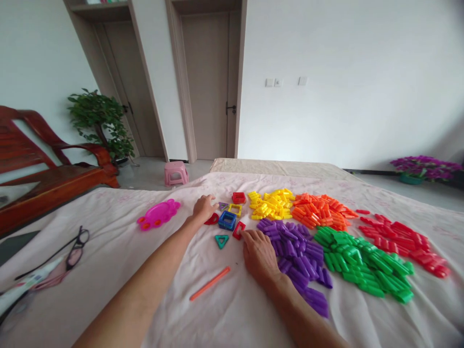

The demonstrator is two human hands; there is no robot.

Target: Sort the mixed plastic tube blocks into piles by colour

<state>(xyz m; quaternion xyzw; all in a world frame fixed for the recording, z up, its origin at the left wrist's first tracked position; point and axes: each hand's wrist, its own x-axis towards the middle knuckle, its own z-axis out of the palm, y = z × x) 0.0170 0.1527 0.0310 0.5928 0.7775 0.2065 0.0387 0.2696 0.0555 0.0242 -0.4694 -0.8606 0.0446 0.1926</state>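
- The left hand (pixel 206 208) reaches over the cloth beside a purple triangular frame (pixel 223 206) and a red curved piece (pixel 212 219); its fingers are bent, and whether they pinch anything I cannot tell.
- The right hand (pixel 259 253) lies palm down, fingertips at the lower edge of a red rectangular frame (pixel 239 230); whether they grip it I cannot tell.
- Blue square frames (pixel 227 220) sit stacked between the hands, with a yellow square frame (pixel 235 210) just behind and red square frames (pixel 239 197) farther back.
- A teal triangular frame (pixel 221 241) lies nearer the wearer, before an orange stick (pixel 210 283).
- Right of the frames spread heaps of purple tubes (pixel 295 251), yellow tubes (pixel 272 204), orange tubes (pixel 322 211), green tubes (pixel 364 263) and red tubes (pixel 404 241).
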